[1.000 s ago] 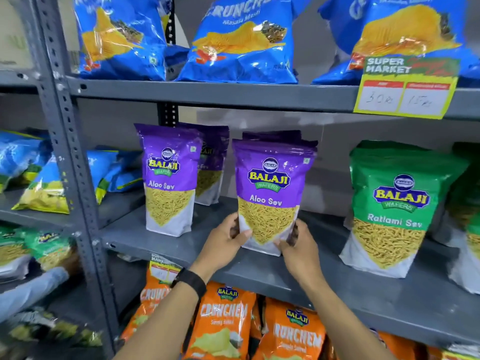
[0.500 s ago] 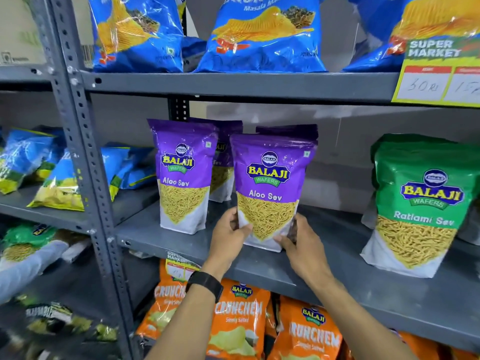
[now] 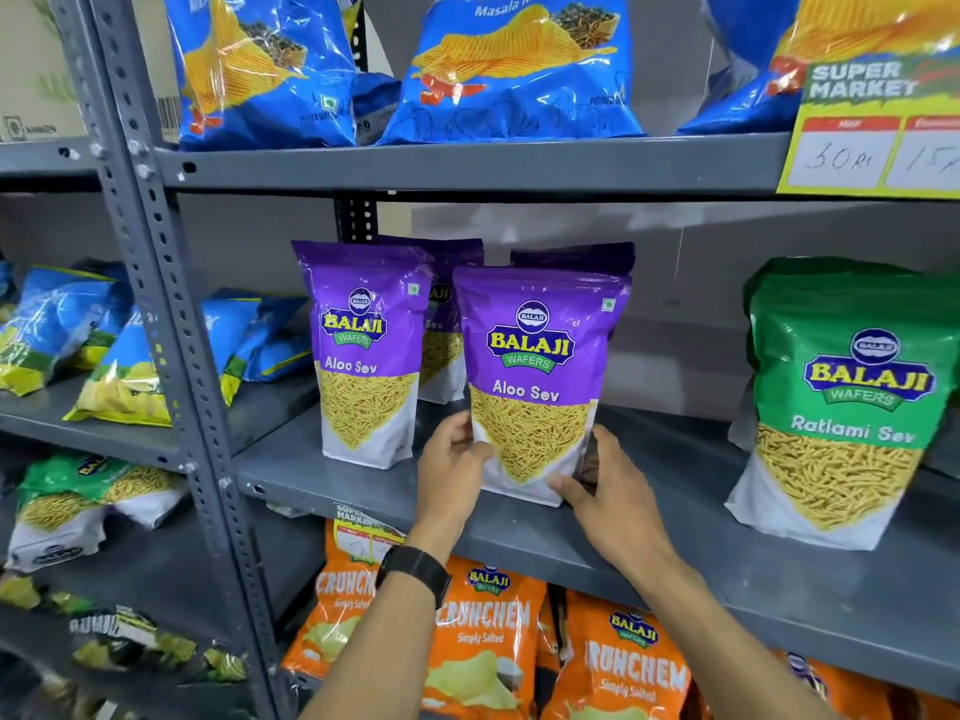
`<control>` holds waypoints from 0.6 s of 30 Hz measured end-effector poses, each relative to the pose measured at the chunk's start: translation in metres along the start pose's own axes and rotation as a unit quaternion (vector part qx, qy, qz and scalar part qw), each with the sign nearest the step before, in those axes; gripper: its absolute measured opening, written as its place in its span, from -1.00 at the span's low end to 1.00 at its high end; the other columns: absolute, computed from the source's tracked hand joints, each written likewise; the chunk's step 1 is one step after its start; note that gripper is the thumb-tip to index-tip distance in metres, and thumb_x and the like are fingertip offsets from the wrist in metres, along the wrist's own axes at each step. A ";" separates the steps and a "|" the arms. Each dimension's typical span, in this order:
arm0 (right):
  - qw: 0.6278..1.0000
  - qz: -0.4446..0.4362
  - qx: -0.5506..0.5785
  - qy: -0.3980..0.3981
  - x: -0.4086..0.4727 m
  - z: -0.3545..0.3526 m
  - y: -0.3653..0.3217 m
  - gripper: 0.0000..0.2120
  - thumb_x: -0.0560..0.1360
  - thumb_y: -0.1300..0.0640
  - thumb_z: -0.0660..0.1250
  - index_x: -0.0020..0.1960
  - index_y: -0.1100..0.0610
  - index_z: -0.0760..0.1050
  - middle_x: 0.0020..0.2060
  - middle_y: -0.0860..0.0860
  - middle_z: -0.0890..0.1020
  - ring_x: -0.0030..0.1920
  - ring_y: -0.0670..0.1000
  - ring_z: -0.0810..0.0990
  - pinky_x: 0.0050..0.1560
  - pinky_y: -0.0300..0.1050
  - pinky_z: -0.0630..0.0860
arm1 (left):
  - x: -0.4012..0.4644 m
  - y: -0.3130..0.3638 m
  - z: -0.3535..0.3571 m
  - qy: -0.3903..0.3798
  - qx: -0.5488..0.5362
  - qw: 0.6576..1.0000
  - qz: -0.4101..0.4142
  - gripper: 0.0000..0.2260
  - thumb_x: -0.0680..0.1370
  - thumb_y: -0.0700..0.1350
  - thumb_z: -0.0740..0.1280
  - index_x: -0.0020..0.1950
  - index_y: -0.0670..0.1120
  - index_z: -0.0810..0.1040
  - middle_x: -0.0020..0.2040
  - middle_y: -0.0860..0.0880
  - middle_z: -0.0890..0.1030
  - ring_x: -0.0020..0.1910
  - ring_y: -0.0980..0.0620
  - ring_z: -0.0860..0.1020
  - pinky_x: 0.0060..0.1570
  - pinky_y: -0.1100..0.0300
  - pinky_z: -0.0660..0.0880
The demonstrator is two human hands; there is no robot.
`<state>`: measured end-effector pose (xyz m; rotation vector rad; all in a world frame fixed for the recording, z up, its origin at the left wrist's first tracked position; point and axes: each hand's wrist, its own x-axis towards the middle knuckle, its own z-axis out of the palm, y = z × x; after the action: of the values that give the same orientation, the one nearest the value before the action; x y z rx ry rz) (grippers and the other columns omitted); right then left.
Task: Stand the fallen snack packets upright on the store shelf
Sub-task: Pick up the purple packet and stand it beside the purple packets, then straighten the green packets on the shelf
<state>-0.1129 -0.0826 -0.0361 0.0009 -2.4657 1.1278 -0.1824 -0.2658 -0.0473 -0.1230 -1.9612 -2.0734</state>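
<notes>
Head view: glossy purple Aloo Sev pouch (image 3: 537,381), flat-fronted and rectangular, upright near the front edge of the grey metal shelf (image 3: 727,563), with a pointed clear window showing thin yellow sev above a white base. Held at its lower corners between both hands. Left hand (image 3: 454,475) curled round the lower left edge, thumb on the front face, a black wristband (image 3: 415,571) on that wrist. Right hand (image 3: 613,496) cupped against the lower right corner, thumb across the white base, other fingers behind the side seam and mostly hidden. Neither hand spread wide; both closed lightly on the pack.

Just to the left, a second Aloo Sev pouch (image 3: 366,356), same shape and print, standing on the same shelf. Behind these, two more purple pouches, only partly seen. Well to the right, a green Ratlami Sev pouch (image 3: 841,402), upright, shiny and slightly puffed, thicker yellow sev in its window.

On the shelf above, crinkled blue Masala Masti chip bags (image 3: 519,70) with ridged wafers pictured, and a yellow Super Market price tag (image 3: 878,132) clipped to the shelf edge, handwritten "30". On the shelf below, orange Crunchem Simply Salted bags (image 3: 483,641), packed close.

Left of the perforated grey upright (image 3: 171,356), a neighbouring rack with blue and yellow packets (image 3: 130,366) lying tilted or flat, and a green sev pouch (image 3: 78,501) fallen on its side lower down.
</notes>
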 end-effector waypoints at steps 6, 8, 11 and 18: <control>0.998 -0.005 -0.055 0.030 -0.032 -0.047 0.024 -0.22 0.51 -0.07 0.49 0.63 -0.06 0.22 0.28 -0.01 0.60 0.28 0.00 0.60 0.26 -0.06 0.52 | -0.032 0.013 0.009 0.204 -0.017 0.972 0.115 -0.70 0.60 -0.19 0.40 0.32 -0.02 0.56 -0.09 0.01 0.63 -0.16 0.28 0.60 -0.06 0.37 0.53; 0.996 -0.006 -0.066 0.059 -0.047 -0.076 0.043 -0.28 0.51 -0.04 0.51 0.59 -0.06 0.30 0.19 -0.05 0.63 0.20 -0.01 0.62 0.23 -0.07 0.52 | -0.062 0.018 0.032 0.217 -0.017 0.964 0.155 -0.79 0.60 -0.13 0.39 0.23 0.04 0.56 -0.14 0.03 0.60 -0.21 0.23 0.57 -0.17 0.40 0.48; 0.987 0.030 -0.034 0.155 -0.064 -0.123 0.071 -0.45 0.49 0.06 0.52 0.45 -0.08 0.46 0.03 -0.10 0.65 0.01 -0.02 0.66 0.12 -0.02 0.60 | -0.097 0.018 0.079 0.111 0.019 0.976 0.188 -0.86 0.56 -0.10 0.38 0.10 0.03 0.63 -0.16 0.03 0.65 -0.19 0.11 0.59 -0.11 0.29 0.53; 0.963 0.126 0.056 0.233 -0.047 -0.203 0.150 -0.37 0.42 0.15 0.56 0.40 0.04 0.37 0.05 0.04 0.58 0.05 0.16 0.64 0.12 0.18 0.60 | -0.096 0.034 0.200 -0.249 0.077 0.965 0.037 -0.36 0.55 -0.03 0.53 0.57 0.11 0.35 0.36 0.04 0.54 0.28 0.11 0.58 0.24 0.21 0.51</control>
<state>-0.0193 0.1561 -0.0445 -0.5017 -2.0175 1.2058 -0.1084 -0.0550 -0.0246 -0.7365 -2.3445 -1.9654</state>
